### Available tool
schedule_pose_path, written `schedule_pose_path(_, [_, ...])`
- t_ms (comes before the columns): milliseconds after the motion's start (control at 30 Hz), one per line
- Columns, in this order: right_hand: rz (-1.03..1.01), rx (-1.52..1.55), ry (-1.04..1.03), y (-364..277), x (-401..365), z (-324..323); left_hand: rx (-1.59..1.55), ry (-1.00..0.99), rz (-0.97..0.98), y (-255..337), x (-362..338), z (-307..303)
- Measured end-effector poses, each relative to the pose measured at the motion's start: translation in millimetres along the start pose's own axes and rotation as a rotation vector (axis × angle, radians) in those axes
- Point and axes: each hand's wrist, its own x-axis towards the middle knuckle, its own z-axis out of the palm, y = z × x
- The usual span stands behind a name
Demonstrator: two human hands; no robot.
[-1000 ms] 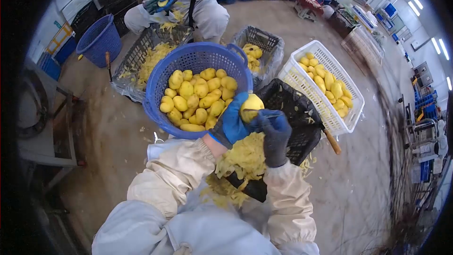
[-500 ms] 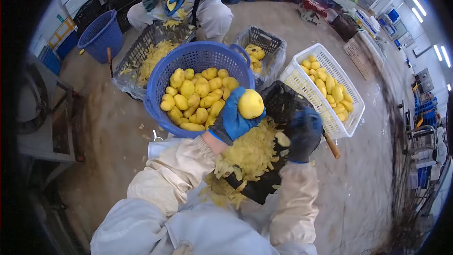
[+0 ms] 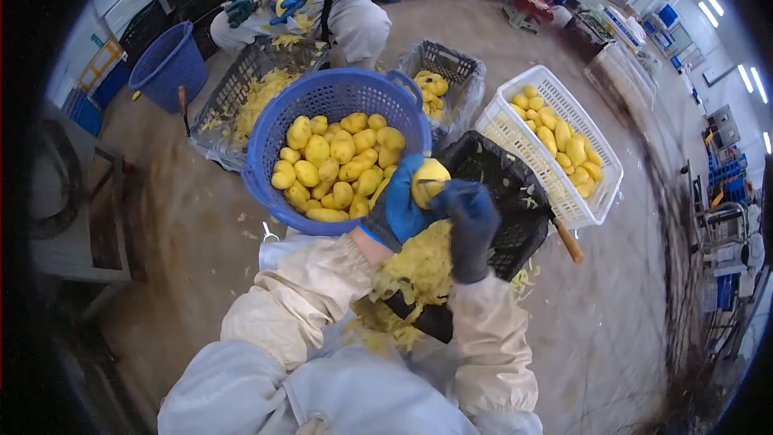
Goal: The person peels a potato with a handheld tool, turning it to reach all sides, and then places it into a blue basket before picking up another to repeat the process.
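My left hand (image 3: 396, 211), in a blue glove, is closed around a peeled yellow potato (image 3: 430, 180) above a black crate (image 3: 519, 229). At the potato's right side is my right hand (image 3: 473, 229), gloved in dark blue, with its fingers curled against it. Whatever the right fingers grip is hidden and slightly blurred. Below both hands lies a heap of pale yellow peelings (image 3: 419, 264) in the black crate. To the left, a round blue basket (image 3: 259, 149) holds many yellow potatoes (image 3: 340, 163).
A white crate (image 3: 605, 200) of smooth peeled potatoes stands at right. A wooden handle (image 3: 568, 242) sticks out by the black crate. Opposite, a co-worker (image 3: 342, 20) in gloves holds a potato over a crate of peelings (image 3: 262, 105). A lined crate (image 3: 463, 84) stands behind the basket.
My right hand has moved left from over the black crate to the potato. The left hand still holds the potato, which now partly hides behind the right fingers.
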Motion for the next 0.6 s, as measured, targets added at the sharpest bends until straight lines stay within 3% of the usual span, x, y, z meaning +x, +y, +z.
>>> schedule_pose_path(33, [0.139,0.088,0.065,-17.1,15.3,-14.8,-0.109,0.009,-0.046,-0.6,-1.6,3.9])
schedule_pose_path(67, [0.138,0.087,0.06,-13.8,22.5,-36.7,-0.112,0.008,-0.041,-1.4,-2.0,2.9])
schedule_pose_path(133, [0.071,0.211,0.257,-32.3,37.9,-52.3,-0.011,0.089,0.07,-0.4,-2.8,7.2])
schedule_pose_path(200, [0.079,0.154,0.271,-37.6,26.6,-33.7,-0.045,0.116,0.002,1.5,-4.9,15.4])
schedule_pose_path(267, [0.269,0.23,-0.005,-35.6,14.1,-17.0,0.062,0.03,-0.07,0.6,-10.0,21.3])
schedule_pose_path(333, [0.344,0.259,-0.012,-27.8,23.3,-39.9,0.06,-0.042,-0.109,-3.0,-9.1,13.5])
schedule_pose_path(433, [0.047,0.088,0.208,-33.9,31.9,-54.5,0.108,0.004,-0.052,-0.7,-7.9,14.8])
schedule_pose_path(467, [0.042,0.085,0.206,-33.7,27.6,-48.3,0.106,-0.001,-0.051,-1.5,-6.5,13.6])
schedule_pose_path(533, [0.344,0.203,-0.058,-34.1,10.8,-24.4,0.093,-0.017,-0.051,-1.5,-9.2,19.2])
schedule_pose_path(567, [0.488,0.277,-0.085,-20.4,19.7,-41.1,0.132,0.0,-0.052,-5.1,-12.1,22.2])
schedule_pose_path(600, [0.489,0.28,-0.076,-10.3,26.2,-56.3,0.135,0.002,-0.06,-2.2,-13.8,21.7])
